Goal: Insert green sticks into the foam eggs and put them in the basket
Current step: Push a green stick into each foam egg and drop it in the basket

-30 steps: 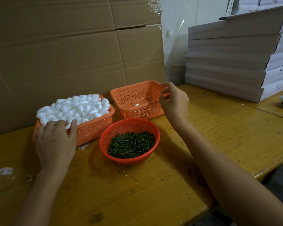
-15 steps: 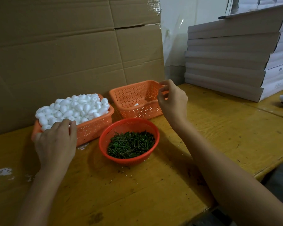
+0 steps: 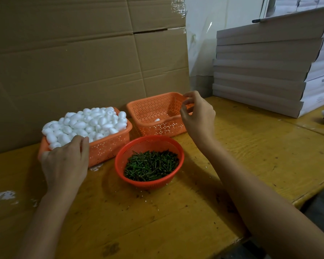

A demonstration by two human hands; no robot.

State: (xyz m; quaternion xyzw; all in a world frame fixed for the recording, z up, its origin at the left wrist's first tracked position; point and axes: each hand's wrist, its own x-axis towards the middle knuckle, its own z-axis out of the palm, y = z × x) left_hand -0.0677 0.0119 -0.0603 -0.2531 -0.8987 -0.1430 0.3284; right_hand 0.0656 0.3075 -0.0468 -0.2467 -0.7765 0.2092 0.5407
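Both hands at the orange baskets along the worktop's (image 3: 251, 150) back edge
Left hand (image 3: 64, 161) curls over foam eggs (image 3: 90, 122) heaped in the left basket (image 3: 108, 149), its grasp hidden. Right hand (image 3: 198, 116) hovers at the rear basket's (image 3: 157, 128) right rim, thumb and forefinger bent close; whether they pinch anything I cannot tell. One egg (image 3: 157, 120) lies inside. Green sticks (image 3: 151, 165) fill the red bowl (image 3: 150, 184); the near edge is bare wood. Labels on the stacked boxes (image 3: 260, 71) are unreadable

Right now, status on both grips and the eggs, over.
Left grip on the foam eggs, hold unclear. Right grip empty over far basket, one egg inside. Green sticks untouched, nothing in the way.
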